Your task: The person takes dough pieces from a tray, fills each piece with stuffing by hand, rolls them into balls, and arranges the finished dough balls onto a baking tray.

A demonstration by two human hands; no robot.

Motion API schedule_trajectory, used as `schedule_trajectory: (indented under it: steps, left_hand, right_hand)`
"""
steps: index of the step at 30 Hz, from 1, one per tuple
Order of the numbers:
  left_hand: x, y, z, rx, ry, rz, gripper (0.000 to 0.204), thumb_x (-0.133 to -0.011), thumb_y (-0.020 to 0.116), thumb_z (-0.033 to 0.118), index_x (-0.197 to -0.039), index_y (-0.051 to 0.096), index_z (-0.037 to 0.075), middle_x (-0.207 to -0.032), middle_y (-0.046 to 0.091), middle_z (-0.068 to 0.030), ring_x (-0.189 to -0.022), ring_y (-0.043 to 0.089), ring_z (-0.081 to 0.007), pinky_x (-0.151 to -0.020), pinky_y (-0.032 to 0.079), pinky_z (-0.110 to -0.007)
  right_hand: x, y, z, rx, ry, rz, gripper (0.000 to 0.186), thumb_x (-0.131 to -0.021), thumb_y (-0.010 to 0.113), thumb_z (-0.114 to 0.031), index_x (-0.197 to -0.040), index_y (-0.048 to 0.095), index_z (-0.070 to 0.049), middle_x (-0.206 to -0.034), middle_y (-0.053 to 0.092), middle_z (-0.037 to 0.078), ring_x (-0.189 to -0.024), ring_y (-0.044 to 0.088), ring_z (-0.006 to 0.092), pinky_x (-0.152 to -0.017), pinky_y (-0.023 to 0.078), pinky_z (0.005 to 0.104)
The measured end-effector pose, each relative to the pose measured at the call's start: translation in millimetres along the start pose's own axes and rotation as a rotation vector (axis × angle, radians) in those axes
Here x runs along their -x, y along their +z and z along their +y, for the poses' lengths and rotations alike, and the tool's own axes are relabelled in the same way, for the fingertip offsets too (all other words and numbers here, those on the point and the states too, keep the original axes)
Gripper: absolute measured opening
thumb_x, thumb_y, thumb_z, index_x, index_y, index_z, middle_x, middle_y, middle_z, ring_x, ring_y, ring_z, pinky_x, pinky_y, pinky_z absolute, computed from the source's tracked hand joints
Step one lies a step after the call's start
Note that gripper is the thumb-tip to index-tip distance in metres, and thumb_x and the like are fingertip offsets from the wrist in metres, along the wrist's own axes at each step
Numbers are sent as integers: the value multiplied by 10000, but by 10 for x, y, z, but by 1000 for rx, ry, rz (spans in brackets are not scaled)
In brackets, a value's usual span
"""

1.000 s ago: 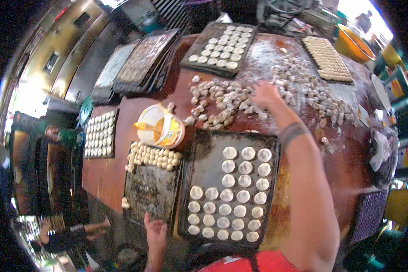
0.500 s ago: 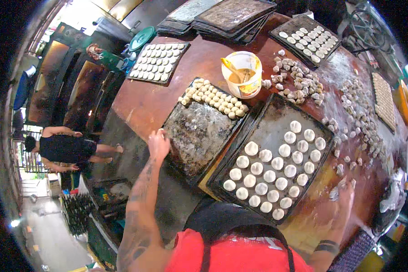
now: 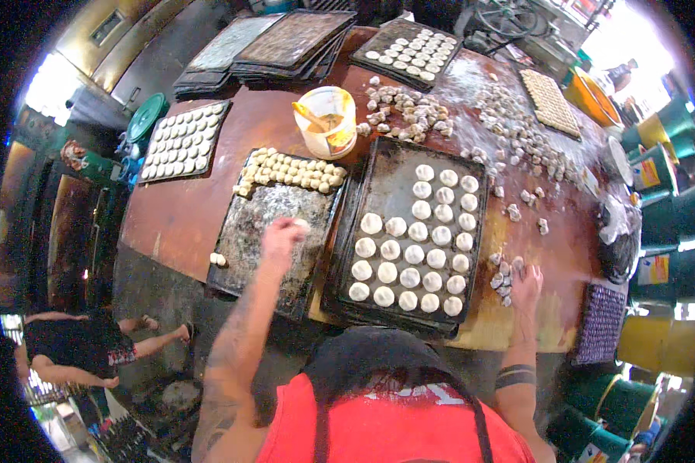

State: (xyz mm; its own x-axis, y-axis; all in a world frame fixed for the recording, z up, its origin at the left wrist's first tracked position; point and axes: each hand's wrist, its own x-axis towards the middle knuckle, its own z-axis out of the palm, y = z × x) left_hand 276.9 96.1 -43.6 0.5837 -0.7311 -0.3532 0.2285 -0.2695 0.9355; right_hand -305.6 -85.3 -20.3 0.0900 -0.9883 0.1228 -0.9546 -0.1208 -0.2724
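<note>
My left hand (image 3: pixel 280 238) hovers over a greasy dark baking tray (image 3: pixel 243 231), its fingers closed on a small white dough piece (image 3: pixel 300 225). A row of small dough balls (image 3: pixel 290 170) lines that tray's far edge. Beside it, a second dark tray (image 3: pixel 390 181) holds several flattened dough rounds (image 3: pixel 413 255) in rows. My right hand (image 3: pixel 526 285) rests on the brown table (image 3: pixel 178 216) to the right of that tray, fingers spread, touching a small heap of dough lumps (image 3: pixel 504 276).
A white tub with yellow paste (image 3: pixel 328 119) stands behind the trays. More dough lumps (image 3: pixel 409 112) are scattered across the floured far side. Filled trays (image 3: pixel 182 139) (image 3: pixel 409 46) and stacked trays (image 3: pixel 286 38) lie beyond. Green buckets (image 3: pixel 656 162) stand right. A person (image 3: pixel 85 347) sits low left.
My left hand rose from the near tray edge to over the greasy tray. My right hand came back from the far dough pile to a small heap at the near right. The view swung.
</note>
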Motion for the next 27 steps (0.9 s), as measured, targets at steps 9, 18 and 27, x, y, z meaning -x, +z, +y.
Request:
schedule_trajectory:
  steps: [9, 18, 27]
  left_hand:
    - [789, 1710, 468, 345, -31, -484, 243, -933, 753, 45, -1145, 653, -17, -969, 721, -89, -862, 708, -173, -767, 608, -338]
    - [823, 1673, 411, 236, -77, -451, 251, -905, 797, 112, -1099, 696, -11, -1019, 730, -93, -901, 714, -192, -849, 610, -371]
    - [1064, 1667, 552, 446, -277, -564, 329, -976, 715, 100, -1272, 631, -15, -1082, 706, -65, -937, 670, -115, -818, 562, -252]
  right_hand:
    - [371, -267, -2382, -1055, -80, -187, 257, -871, 788, -81, -1099, 688, -19, -990, 741, 71, -875, 697, 160, -780, 572, 329]
    - [471, -419, -2538, -1335, -70, -409, 321, -918, 650, 71, -1230, 620, 3, -1072, 680, 61, -901, 660, 138, -798, 591, 306]
    - [560, -360, -2691, -586, -513, 21, 220, -839, 712, 7, -1058, 702, -8, -958, 667, 151, -891, 677, 325, -734, 552, 371]
